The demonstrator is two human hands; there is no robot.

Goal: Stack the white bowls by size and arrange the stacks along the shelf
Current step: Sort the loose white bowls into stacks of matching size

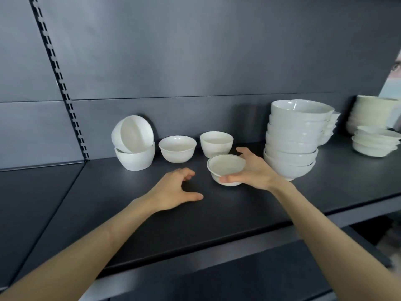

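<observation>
My right hand (252, 170) grips a small white bowl (225, 166) with a thin dark rim line, tilted just above the dark shelf (130, 213). To its left, my left hand (175, 190) hovers over the shelf, fingers apart, holding nothing. Behind stand a small white bowl (177, 148) and a taller white cup-like bowl (216, 143). At the left, one white bowl (132, 133) lies tipped on its side atop another (135, 159). A tall stack of larger white bowls (293, 140) stands right beside my right hand.
Further stacks of white dishes (375, 143) and cream bowls (371, 114) stand at the far right. A person's masked face shows at the right edge. A slotted upright (58, 79) runs down the grey back panel. Another shelf lies below.
</observation>
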